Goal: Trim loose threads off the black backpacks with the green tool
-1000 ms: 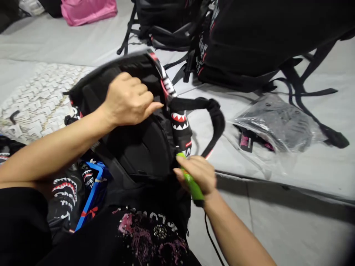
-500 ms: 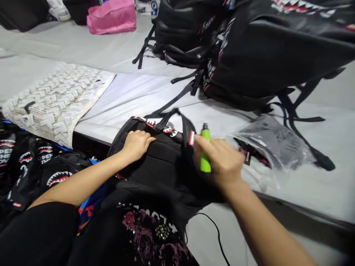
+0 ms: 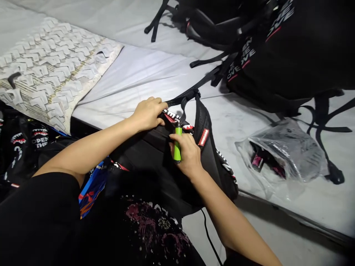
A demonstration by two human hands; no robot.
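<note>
A black backpack (image 3: 155,151) leans on my lap against the table edge, with printed lettering and a shark-mouth pattern along its top. A small red-and-white label (image 3: 203,137) sits on its strap. My left hand (image 3: 149,113) is closed on the backpack's upper edge, thumb on the near side. In my right hand (image 3: 188,151) is a bright green lighter (image 3: 178,144), held upright with its metal top just below the printed band. My right fingers are wrapped round it and partly hidden. Whether there is a flame, I cannot tell.
Large black backpacks (image 3: 299,55) with dangling straps stand on the white-covered table (image 3: 133,74). A clear plastic bag (image 3: 299,155) with small items lies at right. White cut pieces cover a sheet (image 3: 55,66) at left, above printed black bags (image 3: 24,147).
My right hand has brought the lighter left, from beside the strap to the backpack's top band. My left hand has shifted right and up along the edge. The view has tilted down.
</note>
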